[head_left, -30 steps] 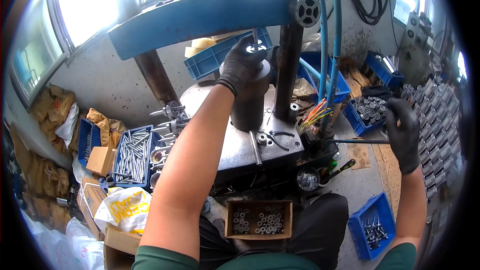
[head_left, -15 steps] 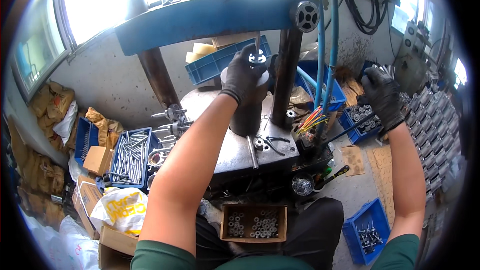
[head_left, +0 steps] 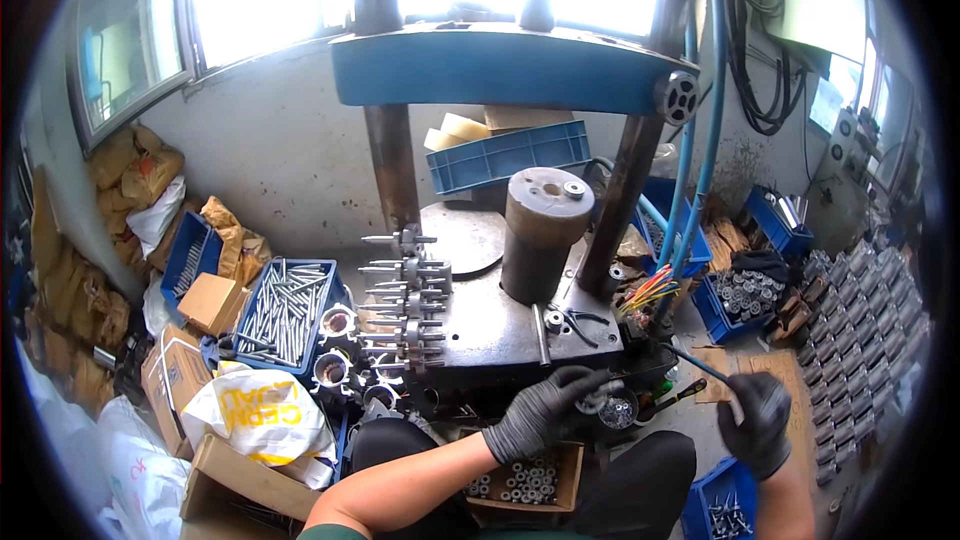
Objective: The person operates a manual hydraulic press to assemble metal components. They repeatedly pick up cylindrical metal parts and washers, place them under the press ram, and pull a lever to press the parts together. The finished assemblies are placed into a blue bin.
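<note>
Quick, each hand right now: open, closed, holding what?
Left hand: closed on a blurred metal part.
Right hand: curled at the lever's end; whether it's gripping can't be told.

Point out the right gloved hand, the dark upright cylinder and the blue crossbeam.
Right gloved hand (head_left: pixel 760 424), head view: its back.
Dark upright cylinder (head_left: pixel 537 258), head view: its side wall.
Blue crossbeam (head_left: pixel 510 75), head view: its front face.

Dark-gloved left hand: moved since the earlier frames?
Yes: the dark-gloved left hand has moved from the top of the dark upright metal cylinder down to its near side.
</note>
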Available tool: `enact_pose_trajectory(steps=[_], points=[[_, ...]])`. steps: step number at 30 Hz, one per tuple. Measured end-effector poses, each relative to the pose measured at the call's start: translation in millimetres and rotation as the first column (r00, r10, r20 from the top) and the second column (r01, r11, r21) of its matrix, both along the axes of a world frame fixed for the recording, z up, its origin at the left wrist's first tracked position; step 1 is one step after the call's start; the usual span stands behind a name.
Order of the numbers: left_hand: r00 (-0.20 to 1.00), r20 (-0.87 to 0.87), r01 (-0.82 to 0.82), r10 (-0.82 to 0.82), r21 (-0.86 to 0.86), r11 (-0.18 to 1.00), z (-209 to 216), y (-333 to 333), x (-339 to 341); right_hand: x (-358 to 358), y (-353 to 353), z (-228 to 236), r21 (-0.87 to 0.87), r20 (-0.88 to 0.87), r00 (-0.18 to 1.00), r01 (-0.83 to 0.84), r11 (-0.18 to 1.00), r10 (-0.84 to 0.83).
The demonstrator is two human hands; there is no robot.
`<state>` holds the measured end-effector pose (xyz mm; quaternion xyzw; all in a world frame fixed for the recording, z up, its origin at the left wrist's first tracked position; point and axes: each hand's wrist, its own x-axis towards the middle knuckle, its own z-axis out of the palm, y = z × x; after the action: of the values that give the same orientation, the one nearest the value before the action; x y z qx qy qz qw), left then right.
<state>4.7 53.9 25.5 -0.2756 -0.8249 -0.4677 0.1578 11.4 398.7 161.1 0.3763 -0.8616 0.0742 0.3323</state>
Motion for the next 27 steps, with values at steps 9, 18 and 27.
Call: enact_pose_trajectory(steps=[9,18,27], points=[[0.992,0.120,0.042,-0.028,-0.117,0.992,-42.0,15.7,11.5,-25.2,-101.3,-102.6,-0.392,0.769,0.529,-0.053,0.919,0.359],[0.842,0.511,-0.443,-0.172,0.838,0.320,-11.1,-60.8,28.8,-107.9,66.3,-237.0,-0.313,0.915,0.392,0.535,0.785,0.098],[0.735,0.656,-0.672,-0.172,0.669,-0.318,-12.0,-138.6,42.7,-10.7,408.5,-413.4,0.971,0.009,0.184,0.234,0.053,-0.983]])
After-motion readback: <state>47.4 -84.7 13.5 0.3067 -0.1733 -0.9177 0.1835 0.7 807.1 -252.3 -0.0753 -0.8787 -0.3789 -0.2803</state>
